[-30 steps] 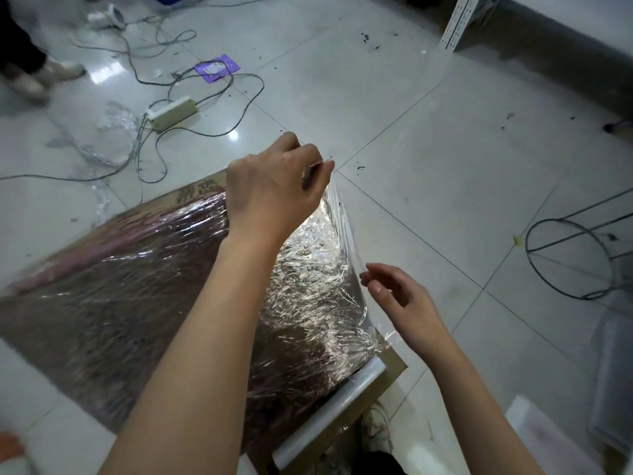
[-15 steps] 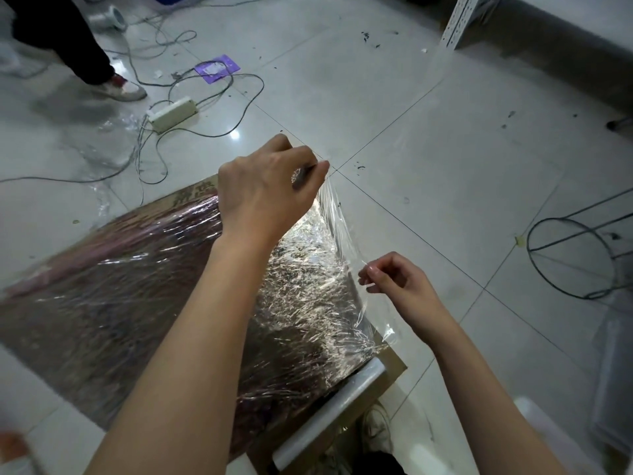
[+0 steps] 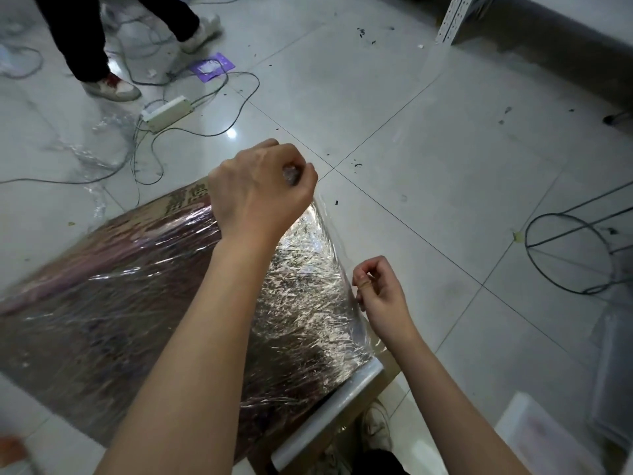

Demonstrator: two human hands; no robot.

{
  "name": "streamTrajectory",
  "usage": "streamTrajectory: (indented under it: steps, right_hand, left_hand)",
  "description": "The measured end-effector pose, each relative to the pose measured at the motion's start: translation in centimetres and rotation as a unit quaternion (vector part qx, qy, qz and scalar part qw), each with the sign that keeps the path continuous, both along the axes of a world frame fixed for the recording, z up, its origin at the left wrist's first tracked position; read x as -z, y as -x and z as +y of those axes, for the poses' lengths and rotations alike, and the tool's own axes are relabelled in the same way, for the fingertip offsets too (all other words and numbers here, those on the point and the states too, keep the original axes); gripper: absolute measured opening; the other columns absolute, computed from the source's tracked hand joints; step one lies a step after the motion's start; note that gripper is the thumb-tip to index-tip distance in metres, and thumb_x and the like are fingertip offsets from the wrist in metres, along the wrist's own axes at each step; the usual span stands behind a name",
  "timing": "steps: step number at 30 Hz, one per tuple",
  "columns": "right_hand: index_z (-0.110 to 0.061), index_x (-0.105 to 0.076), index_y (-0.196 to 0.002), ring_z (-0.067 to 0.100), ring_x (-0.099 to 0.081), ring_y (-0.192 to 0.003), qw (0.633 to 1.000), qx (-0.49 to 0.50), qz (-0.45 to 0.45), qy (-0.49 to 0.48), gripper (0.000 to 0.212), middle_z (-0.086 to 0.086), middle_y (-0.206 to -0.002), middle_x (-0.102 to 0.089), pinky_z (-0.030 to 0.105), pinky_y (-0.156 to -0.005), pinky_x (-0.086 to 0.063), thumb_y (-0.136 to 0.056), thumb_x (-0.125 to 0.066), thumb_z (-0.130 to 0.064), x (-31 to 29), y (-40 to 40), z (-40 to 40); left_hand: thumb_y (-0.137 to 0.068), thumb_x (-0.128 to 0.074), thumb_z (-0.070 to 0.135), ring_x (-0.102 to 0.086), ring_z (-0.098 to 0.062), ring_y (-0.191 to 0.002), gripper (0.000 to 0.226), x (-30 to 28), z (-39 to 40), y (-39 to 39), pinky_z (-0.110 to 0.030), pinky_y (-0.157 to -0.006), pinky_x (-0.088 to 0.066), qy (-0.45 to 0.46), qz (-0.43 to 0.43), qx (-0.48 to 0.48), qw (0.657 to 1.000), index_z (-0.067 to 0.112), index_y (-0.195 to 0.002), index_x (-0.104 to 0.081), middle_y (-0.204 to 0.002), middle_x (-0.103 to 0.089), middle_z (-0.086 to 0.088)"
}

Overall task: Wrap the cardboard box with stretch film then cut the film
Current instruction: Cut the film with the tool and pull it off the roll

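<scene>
Lighting: dim, even indoor light from overhead. Glare: a small bright reflection on the glossy floor tiles [image 3: 428, 138] beside the power strip [image 3: 166, 113]; sparkling highlights across the crinkled stretch film [image 3: 301, 286]. Shadows: soft and faint. Distortion: wide-angle bending of tile lines toward the edges. Blur: lower corners smeared; centre fairly sharp.

power strip [image 3: 166, 112] among cables [image 3: 191, 132]; wire ring [image 3: 568, 253] at right.

left hand [image 3: 260, 190] now bunching stretch film [image 3: 308, 269], bystander's legs [image 3: 85, 36] nearer
</scene>
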State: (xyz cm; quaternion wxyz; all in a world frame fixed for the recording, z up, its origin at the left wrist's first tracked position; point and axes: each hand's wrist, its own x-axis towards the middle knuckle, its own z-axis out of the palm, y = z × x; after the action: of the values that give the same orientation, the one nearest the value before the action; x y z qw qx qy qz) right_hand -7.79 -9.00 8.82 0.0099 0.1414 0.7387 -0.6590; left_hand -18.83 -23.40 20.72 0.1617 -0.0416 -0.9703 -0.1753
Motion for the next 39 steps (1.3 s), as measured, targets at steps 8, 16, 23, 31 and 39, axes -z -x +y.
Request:
streamTrajectory:
  steps: [8,16,23,31,39]
  right_hand:
    - [-0.009,-0.044,-0.083,0.005,-0.041,-0.043,0.996,0.017,-0.027,0.08,0.014,-0.008,-0.051,-0.048,0.022,-0.041,-0.034,-0.096,-0.046,-0.004,0.4,0.0,-0.6]
    - [-0.008,-0.052,-0.076,0.0,-0.041,-0.046,0.993,0.016,-0.055,0.103,0.018,-0.009,-0.055,-0.047,0.013,-0.045,-0.034,-0.092,-0.052,0.001,0.2,0.6,-0.2]
    - [-0.008,-0.053,-0.076,0.009,-0.04,-0.054,0.989,0.016,-0.107,0.097,0.018,0.004,-0.064,-0.044,0.017,-0.046,-0.032,-0.093,-0.05,-0.007,0.0,0.6,-0.6]
    - [-0.022,-0.058,-0.112,0.0,-0.052,-0.11,0.984,0.171,-0.052,-0.017,0.027,-0.013,-0.115,-0.058,0.013,-0.097,-0.039,-0.101,-0.034,-0.017,-1.9,0.9,-0.8]
    - [-0.022,-0.019,-0.149,-0.007,-0.015,-0.14,0.997,-0.057,0.054,-0.014,0.052,-0.015,-0.154,-0.02,0.019,-0.116,-0.013,-0.099,-0.028,-0.033,-7.2,2.6,-6.1]
  left_hand:
    - [-0.083,-0.053,0.044,-0.062,-0.027,-0.078,0.024,0.1,0.1,0.0,-0.027,-0.059,-0.03,-0.003,0.001,0.008,1.0,0.029,-0.088,-0.072,-0.087,-0.068,0.004]
    - [-0.087,-0.053,0.036,-0.064,-0.028,-0.082,0.036,-0.5,0.1,-0.4,-0.029,-0.062,-0.027,-0.004,-0.005,0.034,0.999,0.035,-0.123,-0.05,-0.095,-0.069,0.01]
    - [-0.082,-0.05,0.041,-0.062,-0.03,-0.082,0.021,-0.2,1.3,-0.4,-0.029,-0.063,-0.029,-0.01,-0.032,-0.04,0.999,0.025,-0.087,-0.062,-0.086,-0.069,0.004]
    - [-0.082,-0.051,0.039,-0.052,-0.026,-0.073,0.015,-0.6,1.8,-0.3,-0.029,-0.066,-0.028,-0.028,-0.064,-0.074,0.995,0.028,-0.083,-0.06,-0.082,-0.067,0.005]
    - [-0.078,-0.05,0.039,-0.06,-0.032,-0.084,0.017,-0.4,1.6,-0.1,-0.03,-0.065,-0.03,-0.027,-0.056,-0.075,0.995,0.026,-0.084,-0.06,-0.085,-0.069,0.002]
